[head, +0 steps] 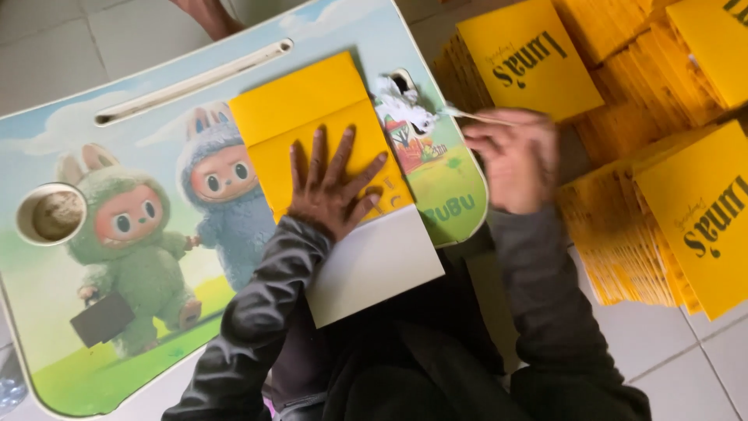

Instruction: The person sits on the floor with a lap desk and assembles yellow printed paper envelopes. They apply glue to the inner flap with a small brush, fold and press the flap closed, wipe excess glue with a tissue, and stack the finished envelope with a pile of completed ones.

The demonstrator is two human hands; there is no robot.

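Observation:
My left hand (331, 183) lies flat with fingers spread on a yellow paper envelope (312, 117) that rests on a small lap table (156, 140) printed with cartoon furry animals. The envelope's lower part shows a white inner side (374, 265) hanging over the table's near edge. My right hand (514, 160), blurred, grips a thin pale stick (475, 117) whose tip points at a lump of white glue-like paste (405, 105) in a hollow at the table's right edge.
Stacks of yellow printed envelopes (662, 210) lie on the tiled floor at the right, more at the top right (530, 58). A round cup hole (51, 214) sits at the table's left. A long slot (195, 82) runs along its far side.

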